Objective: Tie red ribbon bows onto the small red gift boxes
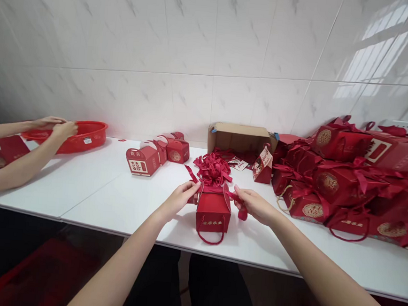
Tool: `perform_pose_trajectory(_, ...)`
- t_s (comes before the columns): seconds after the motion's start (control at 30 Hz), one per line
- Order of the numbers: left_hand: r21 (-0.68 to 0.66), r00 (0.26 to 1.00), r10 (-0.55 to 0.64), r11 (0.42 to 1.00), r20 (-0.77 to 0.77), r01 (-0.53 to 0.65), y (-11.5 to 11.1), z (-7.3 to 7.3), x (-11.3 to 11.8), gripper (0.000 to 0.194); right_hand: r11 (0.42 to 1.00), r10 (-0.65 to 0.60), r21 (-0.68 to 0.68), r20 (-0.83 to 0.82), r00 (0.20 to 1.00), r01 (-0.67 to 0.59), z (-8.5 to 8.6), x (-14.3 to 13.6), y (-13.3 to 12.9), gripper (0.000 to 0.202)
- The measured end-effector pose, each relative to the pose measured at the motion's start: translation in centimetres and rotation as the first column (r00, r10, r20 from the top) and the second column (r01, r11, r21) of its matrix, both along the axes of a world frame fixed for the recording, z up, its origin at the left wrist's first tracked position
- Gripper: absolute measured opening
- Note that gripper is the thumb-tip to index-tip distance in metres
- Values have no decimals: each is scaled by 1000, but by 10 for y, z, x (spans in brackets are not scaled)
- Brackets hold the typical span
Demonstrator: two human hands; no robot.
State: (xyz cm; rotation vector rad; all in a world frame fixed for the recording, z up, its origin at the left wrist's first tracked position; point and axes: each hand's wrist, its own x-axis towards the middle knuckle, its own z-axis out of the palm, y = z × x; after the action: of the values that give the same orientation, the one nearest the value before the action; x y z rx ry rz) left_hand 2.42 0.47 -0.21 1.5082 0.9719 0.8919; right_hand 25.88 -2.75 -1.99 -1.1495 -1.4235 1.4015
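Observation:
A small red gift box with gold lettering stands upright near the table's front edge, its red cord handle hanging down in front. My left hand pinches red ribbon at the left side of the box top. On the right side my right hand has its fingers closed on the other end of the ribbon, and a loop of it hangs below the fingers. The ribbon runs across the box between its two raised side flaps. Directly behind the box lies a heap of loose red ribbons.
An open cardboard carton sits by the wall, with a small upright box beside it. Several red boxes stand left. Finished-looking boxes pile up right. Another person's hands are at a red basin.

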Motion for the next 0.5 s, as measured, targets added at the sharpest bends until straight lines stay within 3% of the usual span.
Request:
perform_pose_trajectory(0.17,24,986,49,999,-158,-46,2,-6,2,43,996,-47,-72,109,993,55,0,2,0,55)
perform_pose_trajectory(0.33,53,965,130,991,-226,-121,-7,-6,-3,47,983,-176,99,267,947,155,-8,2,-1,56)
perform_pose_trajectory(0.5,22,959,116,993,-258,-114,-9,-4,-11,49,968,-196,212,327,925,130,-17,8,2,52)
